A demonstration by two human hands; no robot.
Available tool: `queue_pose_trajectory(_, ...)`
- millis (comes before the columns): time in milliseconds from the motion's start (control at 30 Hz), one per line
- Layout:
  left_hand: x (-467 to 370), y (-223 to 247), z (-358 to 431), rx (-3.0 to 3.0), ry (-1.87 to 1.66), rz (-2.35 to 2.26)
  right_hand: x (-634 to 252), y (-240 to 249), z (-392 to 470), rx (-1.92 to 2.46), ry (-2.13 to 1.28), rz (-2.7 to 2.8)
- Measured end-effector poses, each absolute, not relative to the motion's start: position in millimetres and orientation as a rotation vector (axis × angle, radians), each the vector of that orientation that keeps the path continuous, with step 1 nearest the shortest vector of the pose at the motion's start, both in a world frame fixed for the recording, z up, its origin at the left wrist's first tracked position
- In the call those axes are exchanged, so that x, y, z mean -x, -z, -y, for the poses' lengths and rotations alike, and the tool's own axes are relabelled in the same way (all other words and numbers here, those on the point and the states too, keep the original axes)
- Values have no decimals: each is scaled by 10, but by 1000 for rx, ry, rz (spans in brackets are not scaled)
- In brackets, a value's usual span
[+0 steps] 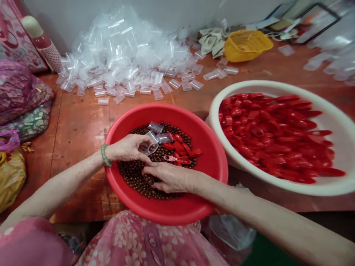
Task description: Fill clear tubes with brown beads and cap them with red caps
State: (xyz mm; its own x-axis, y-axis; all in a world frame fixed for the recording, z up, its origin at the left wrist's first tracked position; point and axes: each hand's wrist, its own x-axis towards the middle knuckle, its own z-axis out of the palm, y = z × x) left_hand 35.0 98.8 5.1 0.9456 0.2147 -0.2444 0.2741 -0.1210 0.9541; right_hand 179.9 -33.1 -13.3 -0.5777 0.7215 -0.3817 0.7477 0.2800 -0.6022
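Observation:
A red basin [210, 147] in front of me holds small brown beads [133, 175], a few red lids [180, 146] and some clear plastic vials [155, 127]. My left hand [129, 147], with a green bead bracelet at the wrist, holds a clear vial [148, 148] over the beads. My right hand [169, 176] lies low on the beads just below it, fingers curled around a small clear piece pressed into the beads.
A white basin [332, 118] full of red lids stands to the right. A large heap of clear vials [124, 51] lies at the back, a yellow basket [246, 44] beside it. Bags of small packets [19, 96] sit at the left.

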Motion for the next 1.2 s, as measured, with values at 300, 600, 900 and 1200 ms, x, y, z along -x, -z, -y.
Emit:
queue_pose_trajectory(300, -150, -275, -897, -1493, -202, -442, -1635, 236, 302, -1451, 1150, -2583)
queue_pose_trajectory(600, -49, -163, -779, -1570, -345, -479, -1676, 366, 240, -1467, 1258, -2618)
queue_pose_trajectory(900, 46, -117, -718, -1396, -359, -532, -1553, 327, 293, -1312, 1198, -2634)
queue_pose_trajectory(1200, 105, -117, -742, -1331, -313, -515, -1635, 21, 269, -1342, 1155, -2507)
